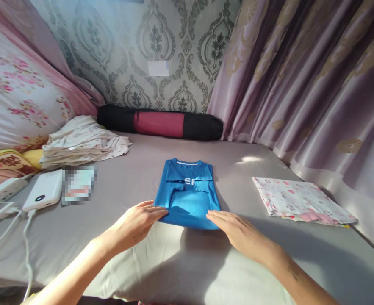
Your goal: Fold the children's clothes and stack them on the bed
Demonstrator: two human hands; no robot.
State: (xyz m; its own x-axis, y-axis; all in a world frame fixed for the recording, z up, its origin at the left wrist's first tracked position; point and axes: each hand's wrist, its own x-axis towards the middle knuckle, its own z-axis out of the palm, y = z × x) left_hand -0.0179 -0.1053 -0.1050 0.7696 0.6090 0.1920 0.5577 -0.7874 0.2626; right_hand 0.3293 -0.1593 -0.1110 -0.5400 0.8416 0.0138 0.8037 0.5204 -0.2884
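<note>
blue shirt (189, 205) lies folded on the grey sheet (136, 178), sleeves laid across its front. your left hand (139, 218) and right hand (237, 228) touch its near corners, one each; can't tell if either is pinching it. container check: long black-and-red bag (159, 123) along the wall (113, 84), contents hidden. folded printed cloth (296, 197) sits right of the shirt.

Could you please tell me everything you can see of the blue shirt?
The shirt is blue, smooth-looking cloth, with a neckline showing a white strip and partly hidden white letters. Its sleeves are folded inward over the front. It lies on the grey sheet, neckline at the far end; the left hand and right hand touch its near corners.
</note>
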